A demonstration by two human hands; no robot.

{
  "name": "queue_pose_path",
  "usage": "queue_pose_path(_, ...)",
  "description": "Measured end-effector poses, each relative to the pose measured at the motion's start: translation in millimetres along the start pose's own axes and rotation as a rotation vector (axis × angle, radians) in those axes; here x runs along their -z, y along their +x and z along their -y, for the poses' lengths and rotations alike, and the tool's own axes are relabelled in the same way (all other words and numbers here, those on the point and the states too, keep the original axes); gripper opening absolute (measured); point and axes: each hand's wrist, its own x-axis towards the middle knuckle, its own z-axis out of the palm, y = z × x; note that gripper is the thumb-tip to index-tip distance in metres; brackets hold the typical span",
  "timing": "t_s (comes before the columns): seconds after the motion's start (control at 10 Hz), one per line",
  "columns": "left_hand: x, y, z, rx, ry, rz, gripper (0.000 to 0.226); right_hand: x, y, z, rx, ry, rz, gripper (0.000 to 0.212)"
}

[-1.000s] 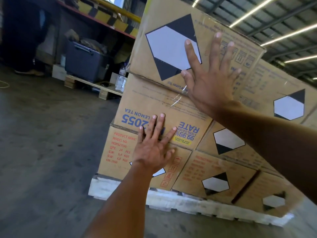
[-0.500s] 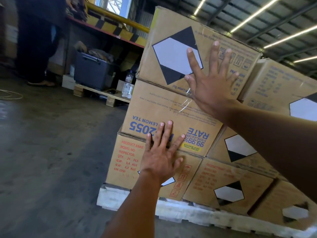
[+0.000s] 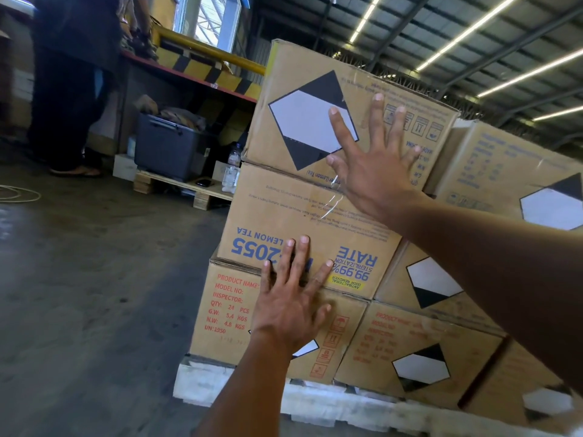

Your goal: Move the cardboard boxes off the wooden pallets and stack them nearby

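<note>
Brown cardboard lies under straight, spread fingers (image 3: 344, 134): the right hand (image 3: 375, 175) is flat against the top cardboard box with a black-and-white diamond label (image 3: 362, 86), its heel at the seam below. The left hand (image 3: 290, 310) is likewise splayed, fingertips on the middle cardboard box (image 3: 277, 212) and palm over the bottom cardboard box (image 3: 227, 313); neither hand grips anything. Glossy clear film glints across the box faces. The middle box carries upside-down blue print, "LEMON TEA", "2055", "99.99% STERILIZATION RATE", and a yellow "ANTIBACTERIAL ODOR REMOVER" tag. Red print below reads "QTY: 24 PCS", "G.W: 5.4 KGS", "N.W: 4.8 KGS", "UN:1950". The three boxes stand stacked at the corner of a whitish pallet (image 3: 202, 383) on the grey concrete floor (image 3: 79, 279), with more such boxes (image 3: 410, 335) alongside. Beyond sit a dark plastic bin (image 3: 167, 146) on a bare wooden pallet (image 3: 176, 184), a clear bottle (image 3: 232, 171), and a standing person in dark clothes (image 3: 72, 74).
</note>
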Motion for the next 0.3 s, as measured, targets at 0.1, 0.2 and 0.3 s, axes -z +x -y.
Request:
queue_pose_path(0.1, 16.9, -1.9, -3.8, 0.013, -0.001, 0.088, 0.073, 10.3, -0.2, -5.3, 0.02, 0.019, 0.068, 0.068)
queue_pose_path(0.2, 34.0, -4.8, -6.2, 0.037, 0.071, 0.195, 0.077, 27.7, -5.5, -8.6, 0.007, 0.115, 0.095, 0.069)
queue_pose_path(0.3, 50.7, -19.6, -8.9, 0.064, 0.105, 0.276, 0.076, 38.6, -30.4, -9.7, -0.047, 0.292, 0.011, 0.067)
